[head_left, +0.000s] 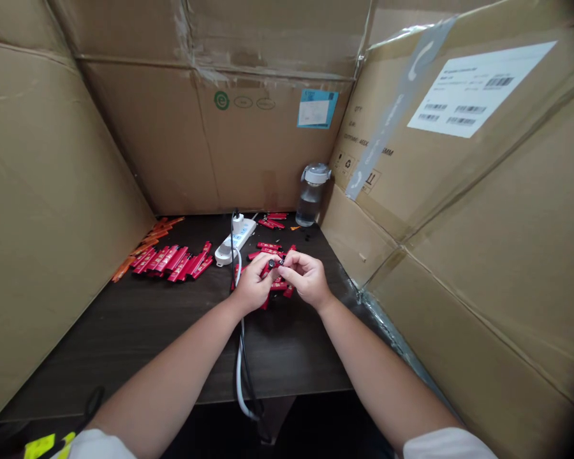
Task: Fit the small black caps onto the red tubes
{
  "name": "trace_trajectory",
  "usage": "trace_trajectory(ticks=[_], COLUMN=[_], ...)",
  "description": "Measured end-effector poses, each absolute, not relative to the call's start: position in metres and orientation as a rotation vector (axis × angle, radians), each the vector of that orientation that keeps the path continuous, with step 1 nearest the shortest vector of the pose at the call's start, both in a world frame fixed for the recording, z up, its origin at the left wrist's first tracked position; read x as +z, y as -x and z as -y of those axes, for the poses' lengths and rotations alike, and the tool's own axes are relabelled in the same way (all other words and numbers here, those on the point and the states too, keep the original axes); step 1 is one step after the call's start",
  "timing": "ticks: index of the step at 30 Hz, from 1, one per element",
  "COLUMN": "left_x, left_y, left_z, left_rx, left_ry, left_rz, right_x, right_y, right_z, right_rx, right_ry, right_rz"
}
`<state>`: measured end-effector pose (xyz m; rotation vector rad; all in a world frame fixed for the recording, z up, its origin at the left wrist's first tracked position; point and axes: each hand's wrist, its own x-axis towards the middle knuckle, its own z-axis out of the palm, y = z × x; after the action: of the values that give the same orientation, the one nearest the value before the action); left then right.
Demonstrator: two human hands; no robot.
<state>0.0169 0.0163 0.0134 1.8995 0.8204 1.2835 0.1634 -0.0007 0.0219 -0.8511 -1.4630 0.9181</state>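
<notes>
Both my hands meet over the middle of a dark table (138, 331). My left hand (252, 285) is closed around a small red stick-shaped device (266, 270) with a dark end facing up. My right hand (307, 276) pinches at that same dark end from the right. Under and behind my hands lies a loose heap of the same red devices (272, 250). A neat row of more red devices (175, 261) lies to the left.
A white power strip (235, 241) with a plug and black and white cables (242, 357) runs toward me. Orange sticks (146, 245) lie far left. A clear water bottle (310, 194) stands at the back right. Cardboard walls (48, 191) enclose the table on three sides.
</notes>
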Motion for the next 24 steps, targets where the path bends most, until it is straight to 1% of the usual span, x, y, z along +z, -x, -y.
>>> trace_trajectory(ticks=[5, 7, 16, 20, 24], left_x=[0.0142, 0.016, 0.016, 0.0118, 0.0118], left_y=[-0.0154, -0.0149, -0.0143, -0.0145, -0.0142], left_z=[-0.0149, -0.0139, -0.0153, -0.0184, -0.0184], left_rx=[1.347, 1.384, 1.42, 1.468, 1.499], left_ry=[-1.993, -1.98, -1.909, -1.949, -2.001], left_rz=[-0.823, -0.839, -0.78, -0.745, -0.756], right_x=[0.0192, 0.0184, 0.0211, 0.0231, 0.0244], right_y=[-0.1691, -0.1697, -0.1639, -0.1654, -0.1655], right_z=[-0.0021, -0.0024, 0.0041, 0.0039, 0.0041], right_rx=[1.055, 1.035, 0.595, 0.421, 0.338], right_ry=[0.763, 0.731, 0.845, 0.782, 0.751], right_rz=[1.465, 1.481, 1.581, 1.663, 1.686])
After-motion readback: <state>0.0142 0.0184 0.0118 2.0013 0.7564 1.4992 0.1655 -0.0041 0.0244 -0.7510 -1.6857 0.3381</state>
